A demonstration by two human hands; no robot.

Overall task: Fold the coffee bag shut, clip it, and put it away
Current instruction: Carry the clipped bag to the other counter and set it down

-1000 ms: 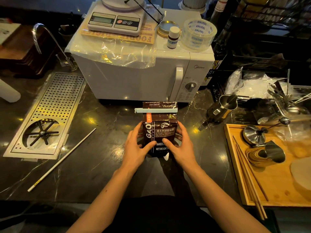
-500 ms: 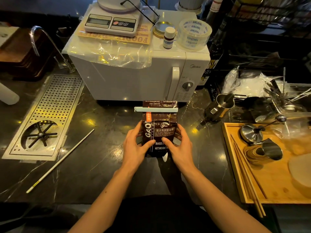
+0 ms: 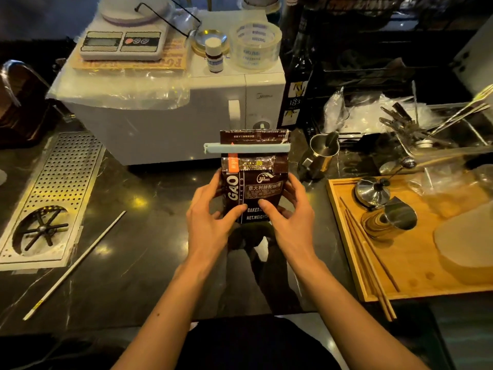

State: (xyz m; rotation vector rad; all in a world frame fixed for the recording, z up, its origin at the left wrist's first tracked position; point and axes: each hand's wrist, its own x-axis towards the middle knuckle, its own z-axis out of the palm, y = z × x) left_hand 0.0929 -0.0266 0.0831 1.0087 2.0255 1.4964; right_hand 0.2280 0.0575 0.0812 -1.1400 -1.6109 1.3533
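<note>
two hands grip one coffee bag [image 3: 253, 188], one clip [image 3: 246, 149] on.

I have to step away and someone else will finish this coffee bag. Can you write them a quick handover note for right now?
Left hand and right hand: both grip the lower half of the coffee bag, one on each side, thumbs on the front.
Bag: upright over the dark counter, in front of the microwave.
Done: top folded over, pale blue clip across it.
Left: put the bag away.
</note>
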